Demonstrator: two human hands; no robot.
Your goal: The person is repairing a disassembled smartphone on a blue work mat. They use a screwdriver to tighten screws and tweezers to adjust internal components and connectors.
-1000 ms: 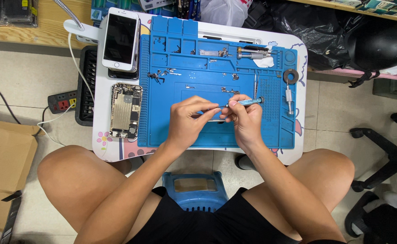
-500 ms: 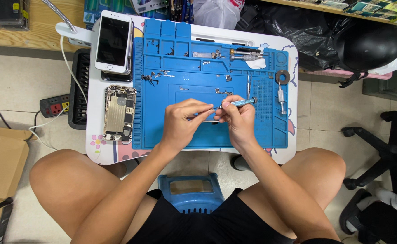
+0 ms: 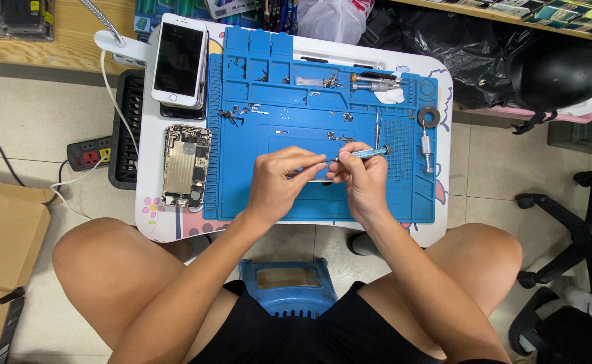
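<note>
My right hand [image 3: 360, 178] grips a slim blue screwdriver [image 3: 366, 154] that lies nearly level, tip toward the left. My left hand [image 3: 279, 182] pinches a small flat part at its fingertips, right where the screwdriver tip meets it; the part is mostly hidden by my fingers. Both hands hover over the middle of a blue repair mat [image 3: 242, 168] on a small white table [image 3: 149, 168]. Tiny screws and metal parts [image 3: 238, 111] lie scattered on the mat beyond my hands.
An opened phone housing [image 3: 186, 165] lies on the table's left side. A white phone [image 3: 181, 61] rests at the back left. Metal tools [image 3: 427, 145] and a tape roll [image 3: 428, 116] sit at the mat's right. A power strip [image 3: 87, 154], blue stool [image 3: 288, 286] and office chair [image 3: 589, 222] surround it.
My hands stay together over the mat's middle, with only small finger shifts. The screwdriver handle has tilted slightly. The view has drifted a little.
</note>
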